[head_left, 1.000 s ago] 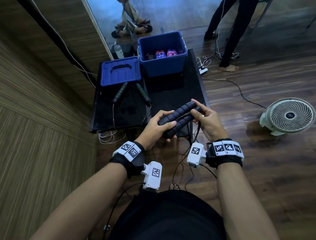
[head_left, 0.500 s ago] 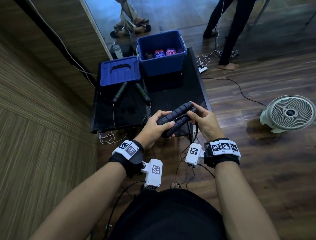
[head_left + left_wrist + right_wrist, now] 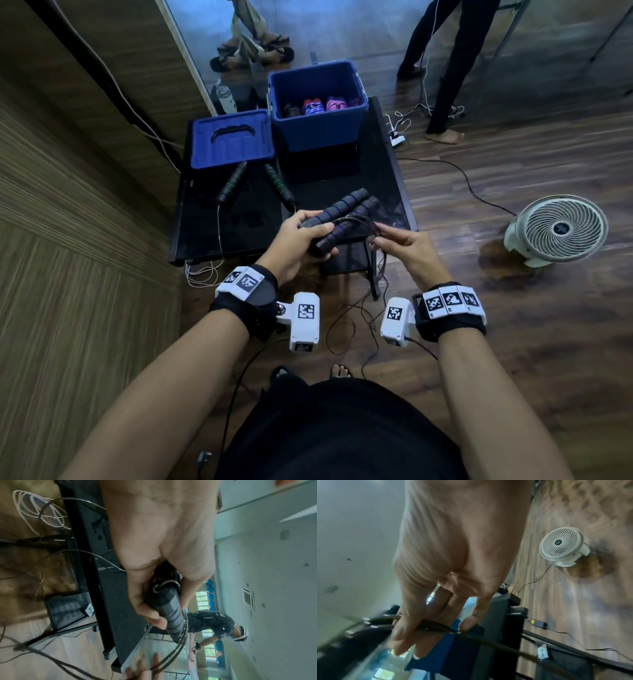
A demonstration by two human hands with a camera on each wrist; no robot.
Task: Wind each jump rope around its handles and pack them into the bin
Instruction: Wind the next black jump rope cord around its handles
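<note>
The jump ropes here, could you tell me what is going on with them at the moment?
A person is winding a jump rope. Their left hand grips the pair of blue-ringed handles held side by side, while the right hand pinches the thin dark cord beside them; much of the cord hangs loose toward the floor. A second rope with green-ringed handles lies unwound on the black table. The open blue bin already holds several wound ropes, its lid beside it.

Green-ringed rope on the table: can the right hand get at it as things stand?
Probably not yet. The right hand pinches the cord of the held handles, which lie between it and the green-ringed rope. Nothing covers that rope.
</note>
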